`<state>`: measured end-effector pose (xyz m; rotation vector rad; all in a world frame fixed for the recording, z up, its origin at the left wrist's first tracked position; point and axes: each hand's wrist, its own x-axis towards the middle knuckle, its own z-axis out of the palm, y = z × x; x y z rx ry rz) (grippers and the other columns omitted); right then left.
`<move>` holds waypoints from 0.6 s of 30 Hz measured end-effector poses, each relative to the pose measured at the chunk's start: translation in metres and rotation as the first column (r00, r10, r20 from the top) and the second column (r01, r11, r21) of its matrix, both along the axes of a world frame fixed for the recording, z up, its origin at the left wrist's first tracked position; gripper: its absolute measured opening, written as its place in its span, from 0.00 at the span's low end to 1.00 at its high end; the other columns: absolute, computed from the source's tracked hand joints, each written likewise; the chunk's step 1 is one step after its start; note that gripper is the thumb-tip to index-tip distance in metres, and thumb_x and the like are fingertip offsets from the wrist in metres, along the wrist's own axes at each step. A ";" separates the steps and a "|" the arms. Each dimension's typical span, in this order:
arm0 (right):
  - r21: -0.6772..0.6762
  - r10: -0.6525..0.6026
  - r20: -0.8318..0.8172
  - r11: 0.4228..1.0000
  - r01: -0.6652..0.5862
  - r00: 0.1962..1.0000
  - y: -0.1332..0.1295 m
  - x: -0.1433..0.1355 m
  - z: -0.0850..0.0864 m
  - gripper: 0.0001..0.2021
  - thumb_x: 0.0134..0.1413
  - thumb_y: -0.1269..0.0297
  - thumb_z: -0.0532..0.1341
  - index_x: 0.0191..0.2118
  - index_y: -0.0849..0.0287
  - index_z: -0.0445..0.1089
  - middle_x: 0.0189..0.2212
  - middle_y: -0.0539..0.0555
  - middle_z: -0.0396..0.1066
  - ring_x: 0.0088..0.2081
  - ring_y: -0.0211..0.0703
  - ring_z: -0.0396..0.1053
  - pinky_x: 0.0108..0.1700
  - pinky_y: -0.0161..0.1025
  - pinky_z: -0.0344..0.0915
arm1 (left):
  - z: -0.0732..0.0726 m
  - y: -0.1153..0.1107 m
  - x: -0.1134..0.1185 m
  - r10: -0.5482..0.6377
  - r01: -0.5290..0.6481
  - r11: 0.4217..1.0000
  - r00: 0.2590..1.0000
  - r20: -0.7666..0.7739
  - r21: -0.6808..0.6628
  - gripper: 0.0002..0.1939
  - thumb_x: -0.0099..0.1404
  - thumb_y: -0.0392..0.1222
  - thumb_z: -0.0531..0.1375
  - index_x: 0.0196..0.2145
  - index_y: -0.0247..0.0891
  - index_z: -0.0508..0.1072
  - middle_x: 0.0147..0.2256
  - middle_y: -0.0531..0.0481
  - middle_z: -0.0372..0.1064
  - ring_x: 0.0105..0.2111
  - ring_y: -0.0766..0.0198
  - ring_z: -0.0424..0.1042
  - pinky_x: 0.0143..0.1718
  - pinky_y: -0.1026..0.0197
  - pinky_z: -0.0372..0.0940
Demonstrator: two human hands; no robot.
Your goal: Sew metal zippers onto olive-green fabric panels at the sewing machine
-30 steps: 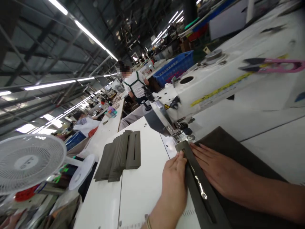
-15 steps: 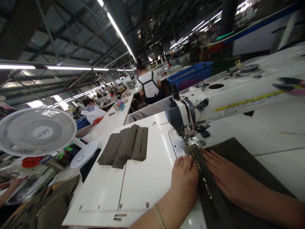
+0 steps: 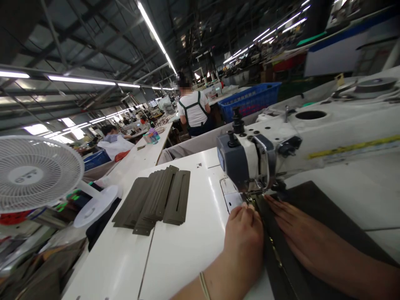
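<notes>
A dark olive fabric piece point(image 3: 315, 204) lies under the head of a sewing machine point(image 3: 240, 162). Along its left edge runs a zipper point(image 3: 276, 254) with gold-coloured teeth, set in a slotted strip. My left hand point(image 3: 245, 239) is closed on that strip's left edge, its fingertips just in front of the presser foot. Flat on the fabric, to the right of the zipper, rests my right hand point(image 3: 296, 229) with fingers stretched forward. The needle area is partly hidden by the machine head and my left fingers.
Overlapping slotted olive strips point(image 3: 156, 198) are piled on the white table point(image 3: 184, 250) to the left. A white fan point(image 3: 40, 171) stands beyond its left edge. Behind the machine are a blue crate point(image 3: 250, 100) and a person point(image 3: 193, 108) facing away. A yellow tape measure point(image 3: 356, 146) lies along the machine arm.
The strip's front end has slid forward under the machine head, both hands staying close beside it. The whole view has shifted, bringing the machine nearer.
</notes>
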<state>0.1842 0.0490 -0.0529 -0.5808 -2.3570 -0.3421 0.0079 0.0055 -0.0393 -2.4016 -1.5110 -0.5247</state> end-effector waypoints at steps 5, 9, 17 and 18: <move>0.059 -0.030 0.000 0.998 0.030 1.000 -0.004 -0.001 0.012 0.36 0.60 0.74 0.46 0.71 0.72 0.31 0.50 0.65 0.74 0.49 0.51 0.74 0.50 0.47 0.72 | 0.014 -0.009 -0.001 -0.021 0.021 1.000 0.999 0.026 0.003 0.12 0.70 0.28 0.50 0.45 0.26 0.71 0.44 0.37 0.73 0.45 0.55 0.74 0.54 0.54 0.69; 0.036 -0.036 0.003 0.999 0.036 0.999 -0.006 0.000 0.014 0.35 0.60 0.76 0.46 0.71 0.72 0.32 0.50 0.65 0.73 0.50 0.50 0.73 0.52 0.48 0.70 | 0.021 -0.012 0.000 -0.039 0.039 0.999 0.999 0.038 0.005 0.12 0.70 0.28 0.50 0.46 0.24 0.71 0.44 0.36 0.73 0.47 0.55 0.73 0.55 0.55 0.68; -0.065 -0.031 0.038 0.997 0.033 0.999 -0.009 0.002 0.011 0.33 0.60 0.76 0.47 0.70 0.74 0.39 0.55 0.69 0.69 0.56 0.52 0.68 0.57 0.52 0.66 | 0.023 -0.010 0.001 -0.060 0.056 0.992 0.998 0.032 0.111 0.14 0.72 0.27 0.47 0.44 0.25 0.72 0.42 0.38 0.73 0.43 0.55 0.74 0.50 0.54 0.71; -0.076 -0.034 0.035 0.996 0.036 0.999 -0.010 0.002 0.014 0.33 0.59 0.76 0.47 0.70 0.74 0.39 0.55 0.69 0.69 0.56 0.51 0.68 0.57 0.52 0.66 | 0.023 -0.009 0.001 -0.062 0.059 0.992 0.998 0.027 0.113 0.14 0.72 0.27 0.47 0.44 0.26 0.72 0.42 0.38 0.73 0.43 0.56 0.75 0.50 0.54 0.71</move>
